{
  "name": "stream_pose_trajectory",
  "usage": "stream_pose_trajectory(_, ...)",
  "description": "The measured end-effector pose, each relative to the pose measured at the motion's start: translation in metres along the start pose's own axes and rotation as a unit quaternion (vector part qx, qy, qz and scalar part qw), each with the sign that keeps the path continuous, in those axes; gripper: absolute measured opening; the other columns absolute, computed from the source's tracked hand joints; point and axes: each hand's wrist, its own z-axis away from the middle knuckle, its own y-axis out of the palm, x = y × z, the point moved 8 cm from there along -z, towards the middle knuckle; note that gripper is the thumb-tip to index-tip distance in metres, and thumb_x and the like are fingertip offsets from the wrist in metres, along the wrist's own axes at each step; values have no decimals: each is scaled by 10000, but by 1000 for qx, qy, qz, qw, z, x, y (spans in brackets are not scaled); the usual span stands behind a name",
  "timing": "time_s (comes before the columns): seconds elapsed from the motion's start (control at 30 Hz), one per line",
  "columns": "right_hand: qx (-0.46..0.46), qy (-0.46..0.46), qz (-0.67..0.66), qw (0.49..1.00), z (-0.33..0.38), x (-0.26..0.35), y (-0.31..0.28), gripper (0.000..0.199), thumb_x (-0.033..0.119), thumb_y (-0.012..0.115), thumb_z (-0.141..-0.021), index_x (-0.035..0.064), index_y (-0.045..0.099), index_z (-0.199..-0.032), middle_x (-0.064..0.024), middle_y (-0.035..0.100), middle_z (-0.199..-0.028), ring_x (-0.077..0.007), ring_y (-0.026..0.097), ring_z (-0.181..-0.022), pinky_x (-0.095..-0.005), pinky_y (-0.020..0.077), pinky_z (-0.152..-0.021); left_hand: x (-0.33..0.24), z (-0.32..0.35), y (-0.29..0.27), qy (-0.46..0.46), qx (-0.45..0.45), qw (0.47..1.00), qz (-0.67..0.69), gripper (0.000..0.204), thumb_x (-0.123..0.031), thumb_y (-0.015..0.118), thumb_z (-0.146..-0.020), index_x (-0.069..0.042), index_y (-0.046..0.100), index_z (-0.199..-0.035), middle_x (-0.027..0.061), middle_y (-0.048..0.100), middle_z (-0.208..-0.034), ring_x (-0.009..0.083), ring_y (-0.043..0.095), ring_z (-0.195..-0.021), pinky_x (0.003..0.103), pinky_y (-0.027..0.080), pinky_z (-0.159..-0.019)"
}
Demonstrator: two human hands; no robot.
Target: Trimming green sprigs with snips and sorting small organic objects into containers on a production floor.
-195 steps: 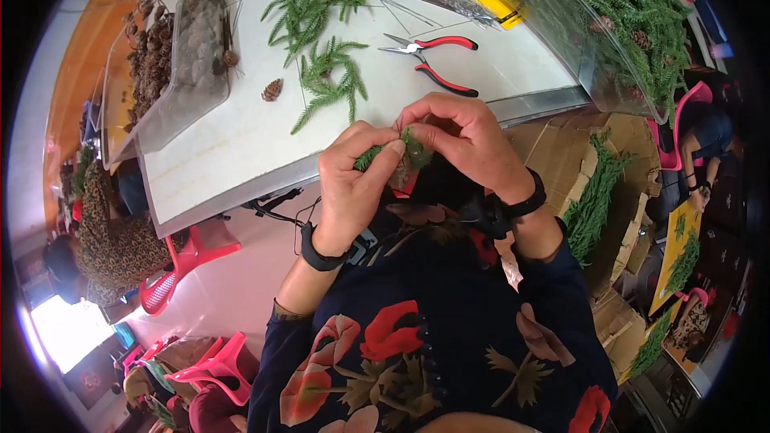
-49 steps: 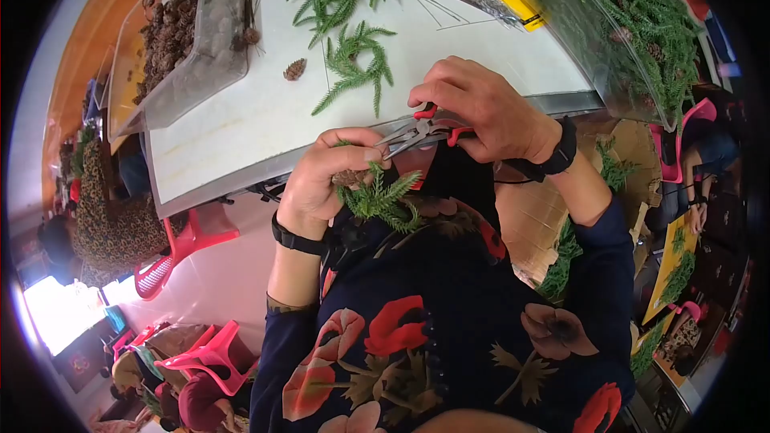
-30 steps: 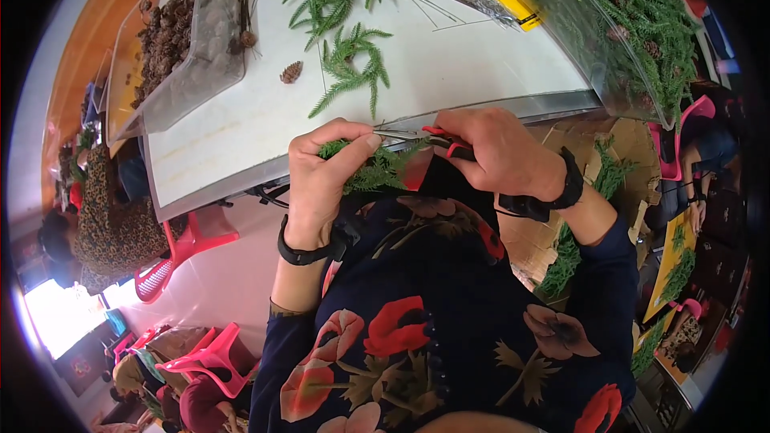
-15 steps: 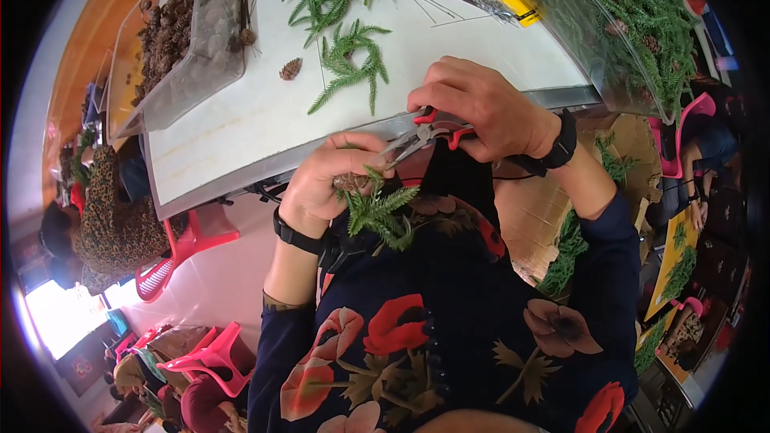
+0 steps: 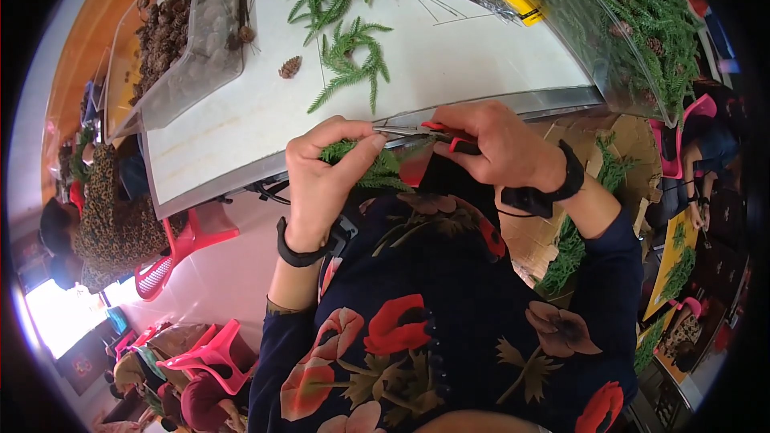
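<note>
The left hand (image 5: 325, 184) pinches a green sprig bundle (image 5: 370, 168) at the tabletop (image 5: 241, 120) edge; the right hand (image 5: 497, 148) closes its grip on red-handled pliers (image 5: 437, 135), whose tip meets the bundle. The binding seems under way, not finished. Loose sprigs (image 5: 353, 56) and a pine cone (image 5: 289, 66) lie unused on the tabletop.

A pine cone (image 5: 289, 66) lies on the table (image 5: 241, 124) between a tray (image 5: 180, 40) at left and sprigs (image 5: 353, 52) at right

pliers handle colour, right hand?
Red, on the pliers in the right hand; head view.
</note>
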Motion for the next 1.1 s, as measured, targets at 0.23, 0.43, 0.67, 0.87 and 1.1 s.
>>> stream_pose_trajectory(0.23, -107, -89, 91, 986, -2, 9, -25, 310, 39, 669, -710, 46, 577, -1006, -116, 553, -859, -331, 545, -759, -390, 454, -643, 19, -8, 1, -88, 58, 983, 153, 135, 9, 641, -793, 22, 679, -921, 103, 691, -836, 126, 625, -699, 219, 476, -632)
stream_pose_trajectory(0.43, -81, -142, 104, 981, -7, 14, -30, 381, 45, 678, -648, 50, 573, -1014, -110, 545, -872, -325, 547, -778, -381, 457, -642, 24, -4, 17, -165, 167, 926, 296, 135, 6, 623, -806, 33, 689, -921, 147, 702, -885, 173, 665, -796, 259, 506, -750)
stream_pose_trajectory(0.67, -43, -111, 90, 989, -5, 14, -21, 334, 49, 672, -660, 31, 587, -983, -111, 566, -817, -312, 567, -719, -367, 460, -626, 24, -4, 11, -129, 90, 958, 239, 118, -13, 642, -802, 20, 679, -910, 108, 698, -848, 115, 625, -681, 199, 469, -562)
stream_pose_trajectory(0.87, -28, 47, 15, 998, 2, 1, -8, 248, 101, 664, -797, -8, 582, -1004, -147, 600, -804, -325, 578, -717, -358, 466, -637, 8, -4, 2, -33, 4, 993, 112, 99, 20, 652, -819, 44, 695, -905, 88, 699, -838, 97, 628, -751, 198, 485, -676)
stream_pose_trajectory(1.1, -44, 116, -43, 991, 11, 1, -4, 268, 142, 664, -844, -19, 573, -1037, -169, 616, -846, -323, 590, -734, -354, 469, -662, 5, -3, -8, 8, -73, 997, 7, 100, 2, 657, -828, 34, 704, -911, 56, 697, -835, 59, 587, -733, 170, 452, -661)
